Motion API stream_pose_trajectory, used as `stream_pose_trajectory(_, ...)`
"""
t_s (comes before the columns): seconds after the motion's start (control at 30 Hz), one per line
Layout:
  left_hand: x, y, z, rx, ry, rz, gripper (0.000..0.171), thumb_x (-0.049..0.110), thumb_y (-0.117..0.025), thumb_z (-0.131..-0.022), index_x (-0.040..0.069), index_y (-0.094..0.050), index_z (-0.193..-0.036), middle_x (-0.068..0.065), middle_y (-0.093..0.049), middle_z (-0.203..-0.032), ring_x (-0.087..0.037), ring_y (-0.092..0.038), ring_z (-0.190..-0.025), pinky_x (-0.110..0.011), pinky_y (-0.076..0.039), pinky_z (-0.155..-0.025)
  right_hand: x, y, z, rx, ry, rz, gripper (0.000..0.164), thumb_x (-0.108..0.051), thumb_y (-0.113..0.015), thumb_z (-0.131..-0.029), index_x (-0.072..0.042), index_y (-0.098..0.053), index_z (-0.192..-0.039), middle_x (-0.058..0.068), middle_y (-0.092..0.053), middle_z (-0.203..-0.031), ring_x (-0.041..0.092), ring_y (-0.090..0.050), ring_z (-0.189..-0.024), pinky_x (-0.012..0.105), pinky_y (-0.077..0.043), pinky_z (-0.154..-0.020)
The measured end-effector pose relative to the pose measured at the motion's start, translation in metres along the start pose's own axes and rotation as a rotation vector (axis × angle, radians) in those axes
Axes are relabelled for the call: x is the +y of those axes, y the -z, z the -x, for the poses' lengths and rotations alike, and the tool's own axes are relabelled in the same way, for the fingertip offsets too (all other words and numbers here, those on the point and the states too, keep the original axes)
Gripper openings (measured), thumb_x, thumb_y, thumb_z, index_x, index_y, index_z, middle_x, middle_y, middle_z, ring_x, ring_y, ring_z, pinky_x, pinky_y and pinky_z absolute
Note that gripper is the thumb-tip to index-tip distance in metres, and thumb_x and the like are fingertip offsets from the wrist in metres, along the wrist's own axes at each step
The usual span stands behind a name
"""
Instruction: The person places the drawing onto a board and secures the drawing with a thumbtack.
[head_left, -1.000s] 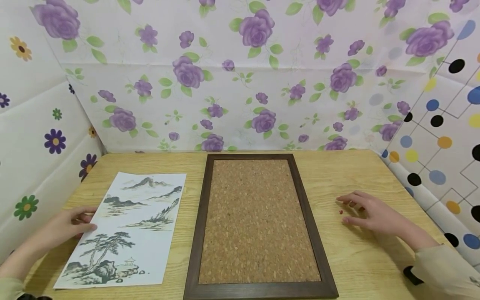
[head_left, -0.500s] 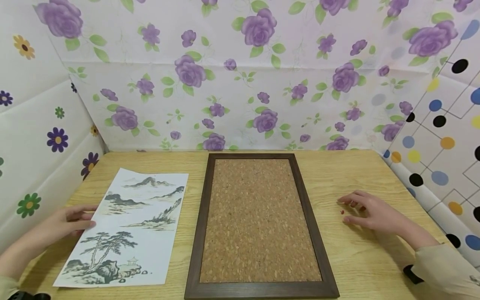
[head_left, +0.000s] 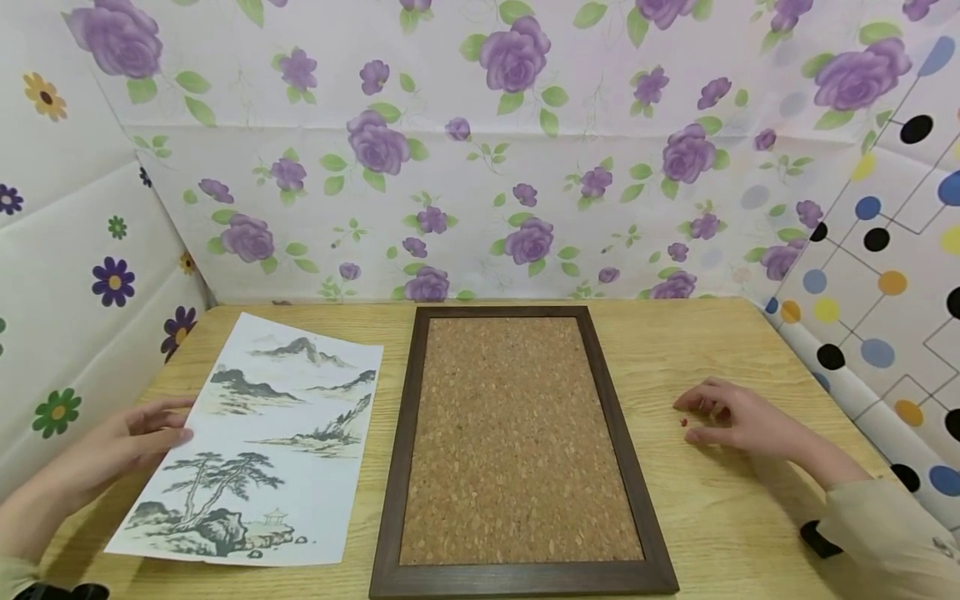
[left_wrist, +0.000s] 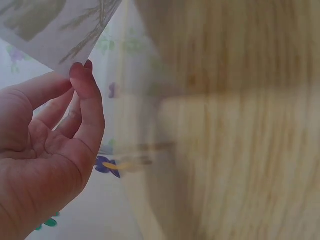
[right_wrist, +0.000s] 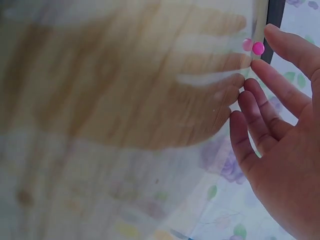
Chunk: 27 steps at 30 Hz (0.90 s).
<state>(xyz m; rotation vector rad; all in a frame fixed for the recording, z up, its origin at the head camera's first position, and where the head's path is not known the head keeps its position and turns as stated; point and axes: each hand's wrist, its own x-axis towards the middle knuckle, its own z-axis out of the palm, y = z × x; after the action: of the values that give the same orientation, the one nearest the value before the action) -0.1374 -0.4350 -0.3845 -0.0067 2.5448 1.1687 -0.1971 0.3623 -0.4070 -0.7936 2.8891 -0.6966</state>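
A white paper sheet (head_left: 255, 450) printed with an ink landscape of mountains and pine trees is at the left of the head view. My left hand (head_left: 123, 450) pinches its left edge between thumb and fingers. In the left wrist view the paper's corner (left_wrist: 55, 45) sits in that pinch. My right hand (head_left: 742, 425) rests with fingertips on the table at the right, its fingers loosely bent. Between its thumb and forefinger lies a small round red-pink piece (right_wrist: 258, 48), perhaps a thumbtack, which the fingers do not grip.
A cork board (head_left: 517, 442) in a dark brown frame lies mid-table between the hands. The wooden table (head_left: 675, 342) ends at a wall (head_left: 450, 208) covered in purple-flower cloth. Patterned side walls stand at left and right.
The paper's far edge has risen and the sheet has tilted and shifted slightly right in my left hand. My right hand has barely moved.
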Motion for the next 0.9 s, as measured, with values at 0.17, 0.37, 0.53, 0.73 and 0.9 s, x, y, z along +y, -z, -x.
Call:
stream_pose_trajectory(0.17, 0.009, -0.002, 0.000, 0.024, -0.036, 0.029, 0.062, 0.028, -0.050, -0.104, 0.007, -0.023, -0.156, -0.013, -0.044, -0.135, 0.015, -0.052, -0.098, -0.017, -0.052, -0.080, 0.003, -0.001, 0.000, -0.016, -0.021, -0.066, 0.036, -0.033, -0.075, -0.087, -0.020, -0.065, -0.119, -0.002, -0.061, -0.108, 0.005, -0.055, -0.088, 0.022, -0.047, -0.069)
stream_pose_trajectory(0.37, 0.024, 0.000, 0.002, 0.076, -0.101, 0.068, 0.061, 0.021, -0.051, -0.104, 0.018, -0.022, -0.158, 0.018, -0.049, -0.118, 0.014, -0.054, -0.098, -0.013, -0.051, -0.079, 0.009, -0.004, -0.002, -0.009, 0.006, -0.126, 0.036, -0.026, -0.076, -0.087, -0.017, -0.063, -0.118, -0.001, -0.060, -0.106, 0.006, -0.052, -0.083, 0.022, -0.045, -0.067)
stream_pose_trajectory(0.53, 0.037, 0.001, 0.002, 0.126, -0.146, 0.106, 0.055, 0.017, -0.051, -0.103, 0.030, -0.029, -0.152, 0.029, -0.050, -0.111, 0.014, -0.055, -0.098, -0.012, -0.051, -0.078, 0.012, -0.006, -0.003, 0.002, 0.018, -0.136, 0.035, -0.024, -0.077, -0.086, -0.016, -0.063, -0.117, -0.001, -0.060, -0.104, 0.008, -0.051, -0.081, 0.022, -0.044, -0.066)
stream_pose_trajectory(0.73, 0.044, 0.000, -0.003, 0.118, -0.253, 0.320, 0.050, 0.004, -0.051, -0.101, 0.040, -0.043, -0.134, 0.020, -0.061, -0.109, 0.007, -0.060, -0.097, -0.012, -0.052, -0.079, 0.009, -0.005, -0.003, -0.007, 0.016, -0.171, 0.034, -0.022, -0.076, -0.087, -0.014, -0.062, -0.117, 0.001, -0.060, -0.105, 0.007, -0.050, -0.082, 0.022, -0.043, -0.066)
stream_pose_trajectory(0.9, 0.055, -0.010, -0.011, 0.088, -0.336, 0.493, 0.049, -0.003, -0.050, -0.099, 0.032, -0.048, -0.134, 0.014, -0.067, -0.108, 0.000, -0.063, -0.097, -0.015, -0.054, -0.080, 0.008, -0.005, -0.002, -0.022, -0.001, -0.213, 0.034, -0.020, -0.076, -0.087, -0.013, -0.062, -0.118, 0.002, -0.059, -0.104, 0.008, -0.049, -0.082, 0.022, -0.042, -0.066)
